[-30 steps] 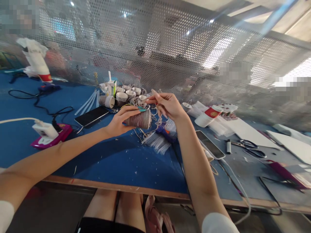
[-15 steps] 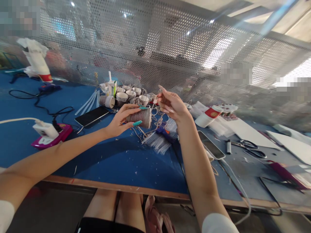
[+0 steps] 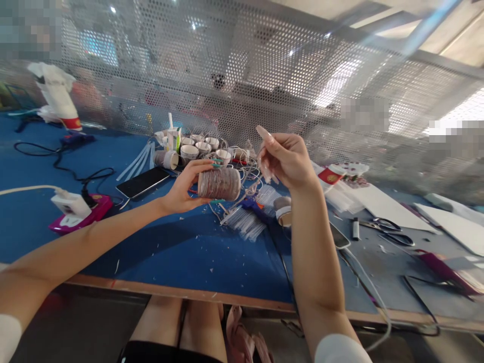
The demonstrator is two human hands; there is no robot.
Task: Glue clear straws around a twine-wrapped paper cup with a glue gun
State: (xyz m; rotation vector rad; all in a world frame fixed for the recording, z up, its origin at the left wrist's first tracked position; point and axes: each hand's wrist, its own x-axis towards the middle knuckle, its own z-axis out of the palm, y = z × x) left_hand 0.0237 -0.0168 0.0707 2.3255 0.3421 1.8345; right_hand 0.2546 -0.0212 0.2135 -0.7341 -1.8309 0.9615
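Observation:
My left hand (image 3: 185, 189), with teal nails, grips a spool of grey-brown cord (image 3: 219, 184) from its left side, thumb below and fingers above. The spool lies sideways in the air over the blue tabletop. To its right, my right hand (image 3: 285, 159) is raised with curled fingers. Whatever those fingers pinch, perhaps a strand, is too fine to make out. Beneath the hands lie a blue glue gun (image 3: 255, 205) and a bundle of clear sticks (image 3: 242, 222). Behind the spool, several cord-wrapped cups (image 3: 189, 151) stand among loose loops of cord.
A black phone (image 3: 143, 182) and a pink power strip (image 3: 81, 214) lie left. Another cord-wrapped roll (image 3: 283, 209) sits beside my right forearm. Scissors (image 3: 389, 232), a second phone (image 3: 339, 236) and white boards (image 3: 389, 206) are right. A perforated metal screen (image 3: 234, 75) stands behind.
My right hand has moved right and away from the spool. My left hand has turned the spool slightly, showing more of its wound side. The roll by my right forearm has come into view.

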